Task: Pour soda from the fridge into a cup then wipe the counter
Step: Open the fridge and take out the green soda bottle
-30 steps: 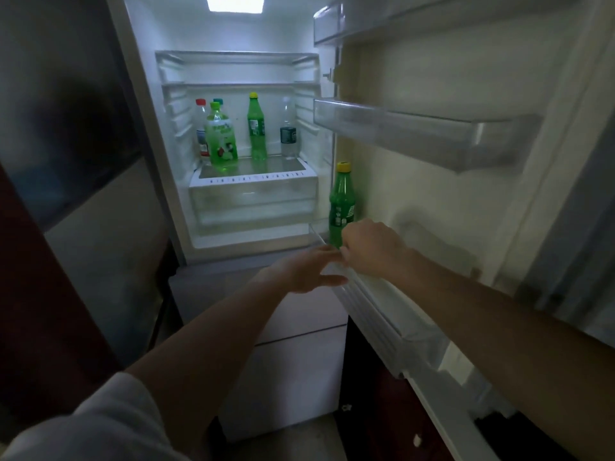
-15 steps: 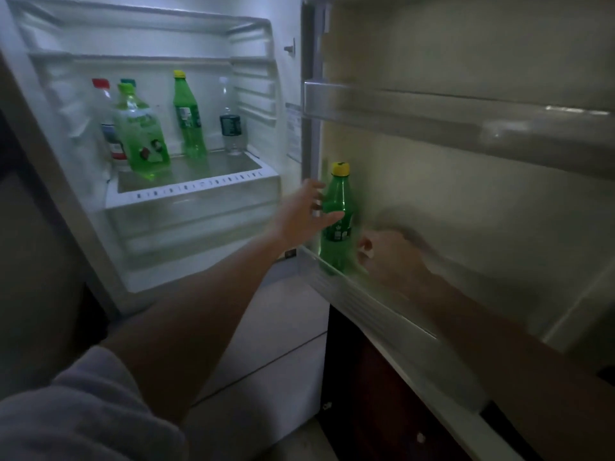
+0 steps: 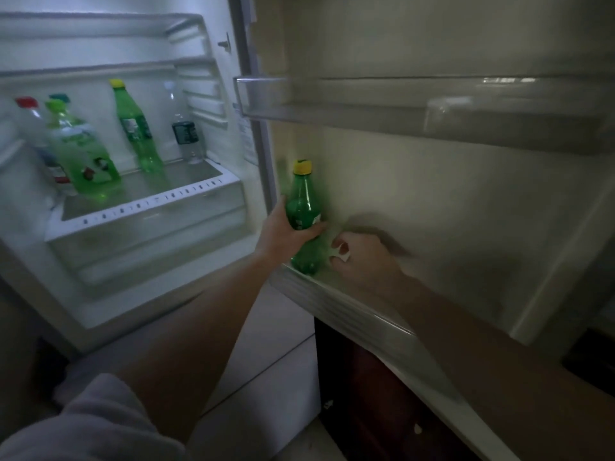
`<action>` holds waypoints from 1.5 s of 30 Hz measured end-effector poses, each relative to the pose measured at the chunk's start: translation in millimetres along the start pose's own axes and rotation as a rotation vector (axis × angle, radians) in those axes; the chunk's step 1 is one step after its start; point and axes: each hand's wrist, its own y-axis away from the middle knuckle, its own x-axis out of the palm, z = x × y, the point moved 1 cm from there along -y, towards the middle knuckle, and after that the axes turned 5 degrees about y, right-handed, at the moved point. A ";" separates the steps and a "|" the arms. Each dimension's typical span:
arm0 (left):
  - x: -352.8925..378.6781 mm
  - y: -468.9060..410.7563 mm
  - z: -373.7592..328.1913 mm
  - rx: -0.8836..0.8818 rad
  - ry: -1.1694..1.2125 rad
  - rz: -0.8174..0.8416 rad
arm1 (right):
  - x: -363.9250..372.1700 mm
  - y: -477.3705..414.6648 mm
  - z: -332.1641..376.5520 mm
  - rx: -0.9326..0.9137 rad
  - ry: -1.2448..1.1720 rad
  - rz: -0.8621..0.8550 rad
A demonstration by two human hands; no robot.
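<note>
- Bottle [image 3: 301,207]: green soda, yellow cap, centre of frame. It stands upright at the left end of the lower door shelf [image 3: 349,311], long axis vertical, base down behind the rail.
- Left hand [image 3: 283,231]: comes in from the bottle's left and grips its middle, thumb across the front.
- Right hand [image 3: 366,261]: just right of the bottle's base, fingers curled. It is blurred, so I cannot tell whether it holds or touches anything.
- Judgement: the left hand has the bottle, and a straight upward lift should clear the rail.
- Spare bottles [image 3: 133,128]: upper left, on the inner shelf.
</note>
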 end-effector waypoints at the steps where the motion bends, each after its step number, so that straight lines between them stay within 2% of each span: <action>1: -2.4 1.5 -0.9 0.014 0.039 -0.032 | -0.7 -0.4 -1.0 -0.015 -0.034 0.000; 5: -16.7 8.1 -22.3 0.028 0.224 -0.196 | -6.5 -0.3 4.6 -0.112 -0.186 -0.004; 10: -36.0 26.5 -51.1 0.084 0.328 -0.295 | -17.8 3.0 40.6 -0.236 -0.372 -0.088; 15: -50.2 50.7 -62.2 0.116 0.453 -0.309 | -23.1 16.1 76.3 -0.265 -0.502 -0.130; 20: -61.2 76.8 -61.7 0.182 0.481 -0.310 | -19.2 42.1 92.9 -0.276 -0.572 -0.135; 26: -68.5 114.5 -92.8 0.214 0.404 -0.392 | -31.7 68.3 101.1 -0.374 -0.703 -0.145; 31: -69.2 158.7 -132.1 0.213 0.272 -0.520 | -45.7 91.6 99.8 -0.495 -0.790 -0.073; 39: -20.9 240.7 -202.0 0.249 -0.014 -0.618 | -92.9 160.3 72.0 -0.660 -0.738 0.010; 45: 20.5 270.4 -255.1 0.246 -0.072 -0.606 | -151.5 191.9 44.9 -0.689 -0.711 -0.014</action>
